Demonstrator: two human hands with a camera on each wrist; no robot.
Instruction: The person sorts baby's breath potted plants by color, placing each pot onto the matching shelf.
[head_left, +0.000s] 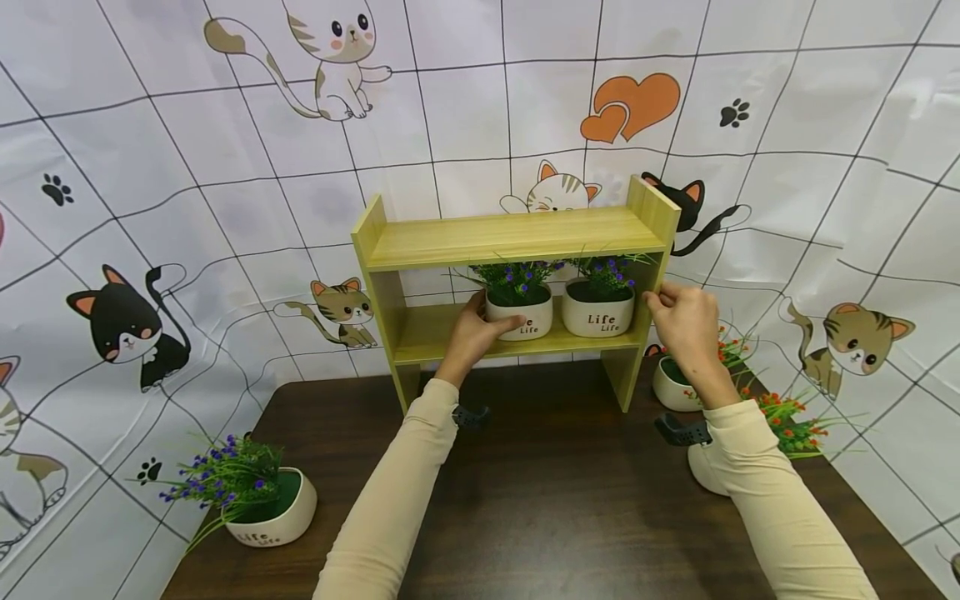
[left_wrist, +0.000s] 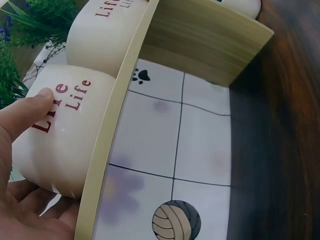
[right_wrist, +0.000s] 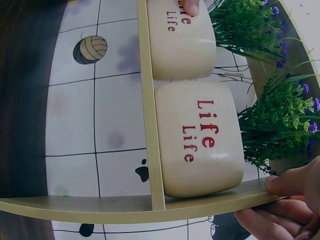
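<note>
A small wooden shelf (head_left: 510,237) with two boards stands against the wall. Two cream flowerpots with purple flowers and "Life" lettering sit side by side on its lower board. Around the left flowerpot (head_left: 540,315) my left hand (head_left: 474,333) has its grip, thumb across the lettered front and fingers at the far side and underneath in the left wrist view. Beside it is the right flowerpot (head_left: 598,318), which no hand touches. My right hand (head_left: 686,323) pinches the front edge of the shelf's right side panel (right_wrist: 225,205), thumb inside and fingers outside.
On the dark wooden table (head_left: 540,500), another purple-flowered pot (head_left: 277,525) stands at the left. Two pots with orange-red flowers, a rear one (head_left: 671,392) and a nearer one (head_left: 701,471), are at the right, partly behind my right arm. Cat-patterned sheeting (head_left: 465,108) covers the walls.
</note>
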